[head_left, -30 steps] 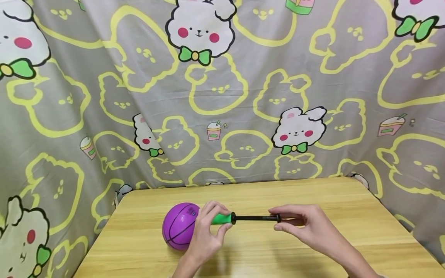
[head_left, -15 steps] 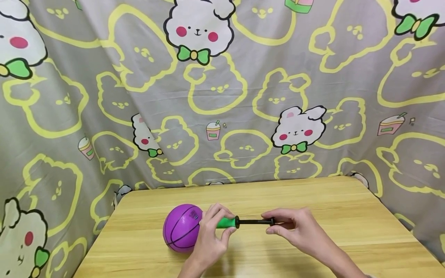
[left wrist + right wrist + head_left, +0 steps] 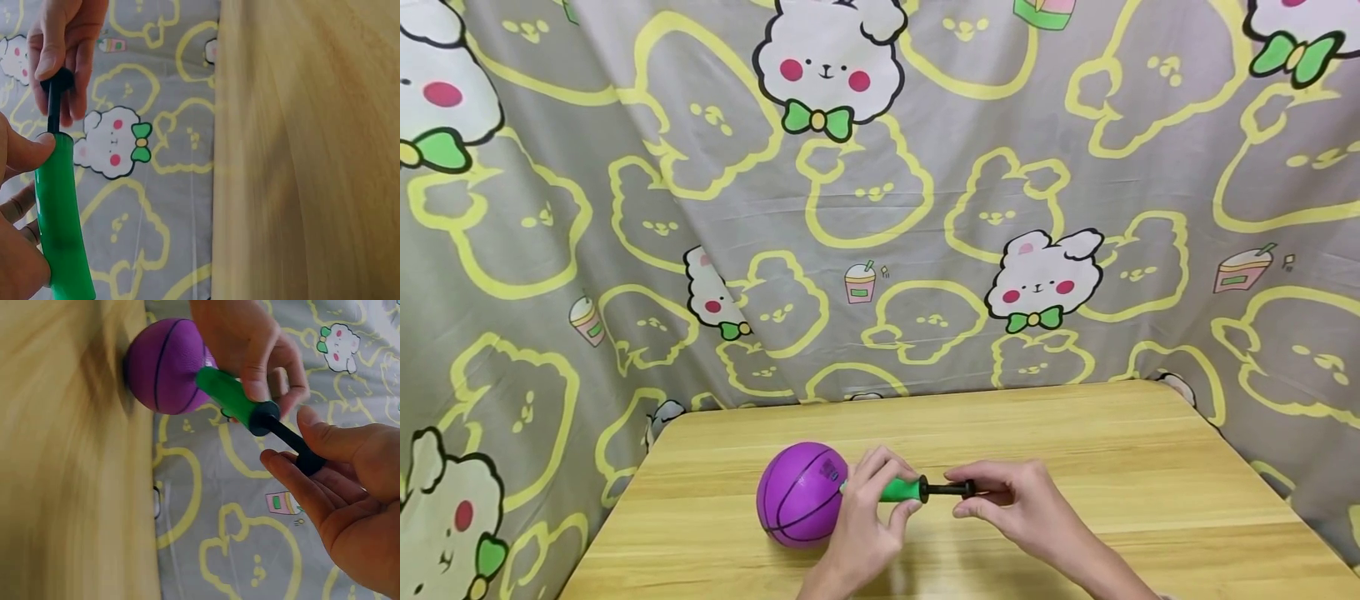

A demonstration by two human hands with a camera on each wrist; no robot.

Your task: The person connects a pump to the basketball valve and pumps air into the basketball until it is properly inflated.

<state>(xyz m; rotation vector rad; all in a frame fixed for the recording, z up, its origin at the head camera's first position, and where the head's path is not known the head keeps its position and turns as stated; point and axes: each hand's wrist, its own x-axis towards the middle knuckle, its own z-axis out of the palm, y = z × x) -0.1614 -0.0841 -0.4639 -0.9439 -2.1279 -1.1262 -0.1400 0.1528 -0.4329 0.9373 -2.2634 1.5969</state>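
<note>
A purple ball (image 3: 801, 496) with black lines sits on the table at the left of centre. My left hand (image 3: 868, 521) grips the green barrel of a hand pump (image 3: 901, 490), whose left end meets the ball's side. In the right wrist view the green barrel (image 3: 228, 394) runs from the ball (image 3: 165, 365) to a black collar. At the black handle on the rod's end, my right hand (image 3: 1018, 500) holds on with thumb and fingers. A short length of black rod shows between collar and handle. The pump's tip is hidden at the ball.
The wooden table (image 3: 1075, 433) spreads out around the ball and both hands. A grey curtain (image 3: 917, 208) with yellow outlines and white cartoon animals hangs behind the table and along its sides.
My right hand has moved left with the handle, so less of the black rod shows. The ball, the green barrel and my left hand have shifted slightly right and down in view.
</note>
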